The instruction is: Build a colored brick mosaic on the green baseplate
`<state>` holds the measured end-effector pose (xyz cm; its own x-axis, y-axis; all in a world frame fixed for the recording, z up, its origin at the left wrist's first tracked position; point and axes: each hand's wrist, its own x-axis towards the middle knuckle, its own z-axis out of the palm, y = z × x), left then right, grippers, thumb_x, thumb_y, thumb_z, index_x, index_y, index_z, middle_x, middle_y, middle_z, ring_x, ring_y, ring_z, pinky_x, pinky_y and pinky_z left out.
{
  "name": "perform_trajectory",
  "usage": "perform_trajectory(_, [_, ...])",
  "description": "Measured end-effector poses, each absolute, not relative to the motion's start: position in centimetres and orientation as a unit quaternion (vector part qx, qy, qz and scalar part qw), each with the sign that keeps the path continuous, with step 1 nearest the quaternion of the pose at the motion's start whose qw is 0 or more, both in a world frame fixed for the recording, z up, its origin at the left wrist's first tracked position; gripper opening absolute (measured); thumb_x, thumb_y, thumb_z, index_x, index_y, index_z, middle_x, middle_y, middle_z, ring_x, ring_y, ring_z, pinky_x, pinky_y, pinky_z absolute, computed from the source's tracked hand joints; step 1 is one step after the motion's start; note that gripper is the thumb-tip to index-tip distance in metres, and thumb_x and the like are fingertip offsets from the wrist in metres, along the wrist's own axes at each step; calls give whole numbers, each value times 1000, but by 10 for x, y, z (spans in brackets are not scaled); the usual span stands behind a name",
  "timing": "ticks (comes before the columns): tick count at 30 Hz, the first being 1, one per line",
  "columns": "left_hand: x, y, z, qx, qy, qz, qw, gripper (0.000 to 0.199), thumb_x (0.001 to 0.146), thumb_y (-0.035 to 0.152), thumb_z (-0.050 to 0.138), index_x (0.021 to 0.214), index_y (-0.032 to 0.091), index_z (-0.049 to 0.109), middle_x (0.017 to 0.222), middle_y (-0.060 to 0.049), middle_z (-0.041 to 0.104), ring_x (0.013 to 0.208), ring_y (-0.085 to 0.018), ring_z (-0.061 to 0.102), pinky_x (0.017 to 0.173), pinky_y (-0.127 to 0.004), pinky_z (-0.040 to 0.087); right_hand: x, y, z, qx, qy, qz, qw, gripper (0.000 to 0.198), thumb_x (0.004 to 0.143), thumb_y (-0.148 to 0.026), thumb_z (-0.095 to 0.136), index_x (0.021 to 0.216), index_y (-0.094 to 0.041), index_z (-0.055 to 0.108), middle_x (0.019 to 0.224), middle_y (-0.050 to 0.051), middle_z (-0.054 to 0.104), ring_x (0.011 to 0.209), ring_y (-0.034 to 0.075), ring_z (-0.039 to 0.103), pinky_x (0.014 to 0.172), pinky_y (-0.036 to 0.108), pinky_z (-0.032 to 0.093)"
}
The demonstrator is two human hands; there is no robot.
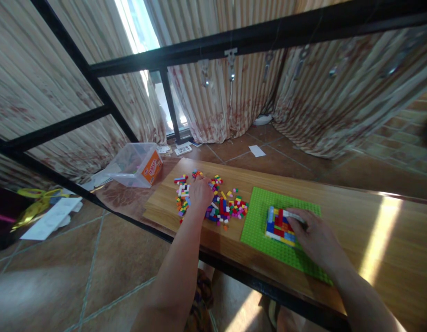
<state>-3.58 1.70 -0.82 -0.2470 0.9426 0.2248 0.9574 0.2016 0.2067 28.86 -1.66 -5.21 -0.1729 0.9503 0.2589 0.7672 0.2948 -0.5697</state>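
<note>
My left hand [201,193] reaches down into a spread of loose toy building bricks [223,208] in many colours. Its fingers point away from me and are mostly hidden behind the back of the hand, so a brick in them cannot be made out. To the right lies a green studded baseplate [256,226]. On it sits a low rectangular brick build [277,227] with blue, red, yellow and white pieces. My right hand [313,235] grips the build's right side, thumb and fingers bent around it. The palm covers that end of the build.
Both hands work over a long wooden table [351,221] with a dark edge. A clear plastic bin [135,168] with an orange label stands beyond its left end. A black metal frame [199,53] crosses before the curtains [220,106]. Papers [52,216] lie on the tiled floor.
</note>
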Motion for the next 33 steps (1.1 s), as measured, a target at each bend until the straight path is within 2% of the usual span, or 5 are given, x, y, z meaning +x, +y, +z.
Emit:
perform_trajectory(7, [2, 5, 9, -638, -744, -198, -8, 16, 92, 20, 52, 100, 16, 65, 101, -11, 70, 104, -24, 62, 95, -36, 44, 287, -17, -51, -585, -746, 145, 284, 38, 93, -46, 44, 105, -21, 70, 108, 12, 73, 98, 29, 67, 87, 47, 53])
perform_trajectory(10, [16, 5, 7, -630, -732, -250, -77, 12, 92, 20, 53, 99, 18, 63, 96, -9, 72, 98, -23, 65, 88, -35, 48, 287, -18, -51, -586, -747, 138, 282, 39, 93, -47, 44, 106, -20, 69, 108, 12, 73, 96, 29, 67, 86, 46, 53])
perform_trajectory(19, [28, 12, 6, -386, -540, -522, -536, 9, 93, 12, 46, 89, 15, 54, 85, -5, 72, 71, -12, 70, 68, -24, 54, 288, -17, -52, -563, -760, 133, 298, 33, 94, -43, 46, 105, -21, 69, 106, 11, 73, 98, 28, 66, 89, 46, 52])
perform_trajectory(25, [31, 6, 12, -366, -489, -527, -591, 13, 87, 4, 51, 95, 13, 57, 86, -7, 74, 76, -13, 71, 73, -25, 55, 285, -17, -49, -570, -755, 134, 296, 35, 93, -42, 46, 106, -20, 69, 105, 12, 73, 96, 30, 66, 88, 49, 53])
perform_trajectory(33, [46, 2, 7, -426, -497, -446, -610, 11, 87, 9, 57, 96, 13, 61, 97, -10, 74, 71, -9, 68, 62, -18, 50, 281, -20, -43, -574, -747, 147, 301, 32, 93, -38, 46, 105, -20, 70, 107, 12, 73, 99, 29, 66, 90, 47, 52])
